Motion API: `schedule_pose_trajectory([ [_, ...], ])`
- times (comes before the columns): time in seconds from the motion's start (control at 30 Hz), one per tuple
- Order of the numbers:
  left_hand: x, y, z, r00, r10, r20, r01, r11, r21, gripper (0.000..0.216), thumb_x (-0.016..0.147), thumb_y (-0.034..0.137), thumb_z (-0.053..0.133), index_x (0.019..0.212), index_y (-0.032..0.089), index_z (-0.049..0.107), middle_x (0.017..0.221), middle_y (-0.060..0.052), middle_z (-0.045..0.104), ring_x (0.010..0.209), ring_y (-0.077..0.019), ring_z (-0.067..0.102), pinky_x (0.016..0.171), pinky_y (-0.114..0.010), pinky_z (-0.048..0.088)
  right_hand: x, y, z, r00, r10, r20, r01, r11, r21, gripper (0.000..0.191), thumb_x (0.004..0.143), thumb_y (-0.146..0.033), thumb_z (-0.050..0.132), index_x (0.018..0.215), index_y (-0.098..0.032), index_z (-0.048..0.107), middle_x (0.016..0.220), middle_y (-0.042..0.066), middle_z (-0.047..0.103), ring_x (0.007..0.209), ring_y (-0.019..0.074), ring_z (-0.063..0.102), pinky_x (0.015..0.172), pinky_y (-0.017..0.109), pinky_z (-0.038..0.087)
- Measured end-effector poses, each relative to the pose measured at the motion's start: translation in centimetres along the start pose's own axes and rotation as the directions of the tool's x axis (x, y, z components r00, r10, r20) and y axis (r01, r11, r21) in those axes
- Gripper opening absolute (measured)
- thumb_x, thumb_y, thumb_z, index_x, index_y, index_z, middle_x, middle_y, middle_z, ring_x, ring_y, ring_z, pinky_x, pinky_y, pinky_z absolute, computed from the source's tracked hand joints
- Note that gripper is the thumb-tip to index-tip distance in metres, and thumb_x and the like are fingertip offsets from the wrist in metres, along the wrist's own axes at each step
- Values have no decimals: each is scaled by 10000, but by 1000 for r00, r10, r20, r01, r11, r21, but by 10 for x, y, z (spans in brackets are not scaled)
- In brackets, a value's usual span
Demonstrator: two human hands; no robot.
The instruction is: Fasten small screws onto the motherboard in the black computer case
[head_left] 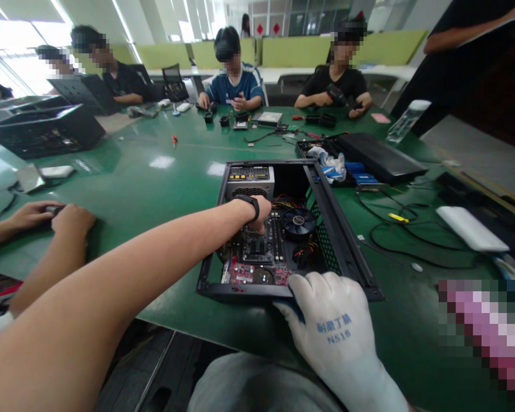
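Note:
An open black computer case (347, 252) lies on the green table (154, 189) in front of me, with its motherboard (261, 257), a round CPU fan (298, 222) and a power supply (249, 182) showing. My bare left hand (261, 213), a black band on its wrist, reaches down into the case beside the fan; its fingers are curled and pressed onto the board, and what they hold is hidden. My right hand (330, 323), in a white glove, grips the case's near edge.
A neighbour's two hands (54, 217) rest on the table at the left. Several people sit at the far side with tools and parts. A white glove (332, 163) and a second black case (377, 155) lie behind, cables (395, 229) and a white box (470, 228) at the right.

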State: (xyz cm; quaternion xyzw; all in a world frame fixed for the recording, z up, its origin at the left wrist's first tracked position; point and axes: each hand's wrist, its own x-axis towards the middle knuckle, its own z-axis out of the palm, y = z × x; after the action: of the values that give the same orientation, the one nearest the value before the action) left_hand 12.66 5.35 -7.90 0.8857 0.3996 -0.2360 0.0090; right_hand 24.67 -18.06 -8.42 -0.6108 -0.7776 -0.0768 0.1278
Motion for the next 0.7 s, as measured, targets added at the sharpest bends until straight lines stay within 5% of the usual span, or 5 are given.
schedule_pose_trajectory([
  [0.17,-38,-18,-23,941,20,-339,-118,955,-271,323,653,419,678,851,170,736,829,-52,741,768,-178,668,699,-246,493,7,7,3,1000,3,-1,-3,1000,-9,184,762,-387,716,841,-259,609,715,11,535,692,208,419,649,349,166],
  [0.33,-84,-45,-39,824,-113,-556,-198,861,-468,262,671,337,659,852,151,694,775,-12,715,699,-121,631,694,-235,492,60,23,16,1000,-6,15,8,996,-93,240,865,-466,590,910,-230,598,824,42,585,802,229,473,687,353,206],
  [0.47,-110,-56,-35,780,-210,-589,-235,775,-587,260,692,337,656,873,150,668,772,-8,710,677,-105,629,681,-230,513,132,38,38,1000,12,3,-11,989,-151,360,885,-529,530,1028,-205,593,939,84,616,891,243,497,721,356,237],
  [0.7,-132,-57,-13,804,-261,-534,-240,680,-693,222,681,284,674,863,160,654,789,-12,722,679,-108,642,684,-233,546,261,64,69,998,60,6,-58,979,-198,463,890,-552,518,1135,-164,583,1098,124,604,1035,252,526,864,395,375],
])
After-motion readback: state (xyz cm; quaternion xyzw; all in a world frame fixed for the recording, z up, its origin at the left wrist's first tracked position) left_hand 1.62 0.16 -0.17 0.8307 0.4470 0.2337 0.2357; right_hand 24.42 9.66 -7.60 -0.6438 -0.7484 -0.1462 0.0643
